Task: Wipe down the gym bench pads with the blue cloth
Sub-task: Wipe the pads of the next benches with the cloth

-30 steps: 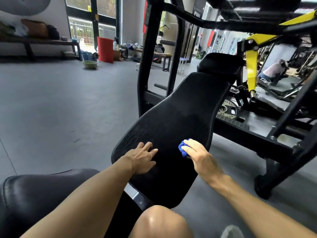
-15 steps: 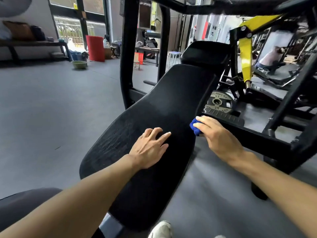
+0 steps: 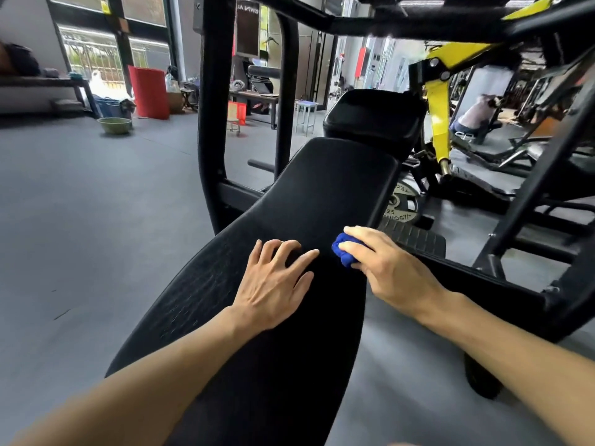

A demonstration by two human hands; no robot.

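The left hand [image 3: 273, 284] rests with fingers spread flat on the long bench pad [image 3: 322, 201], while just beyond them to the right the right hand [image 3: 389, 268] bunches the blue cloth [image 3: 343, 251] against the pad, mid-wipe, probably needing a stroke toward the head pad [image 3: 373, 119] next.

balled blue cloth [image 3: 344, 251] on black bench pad [image 3: 309, 204]

Bare forearms — no sleeves
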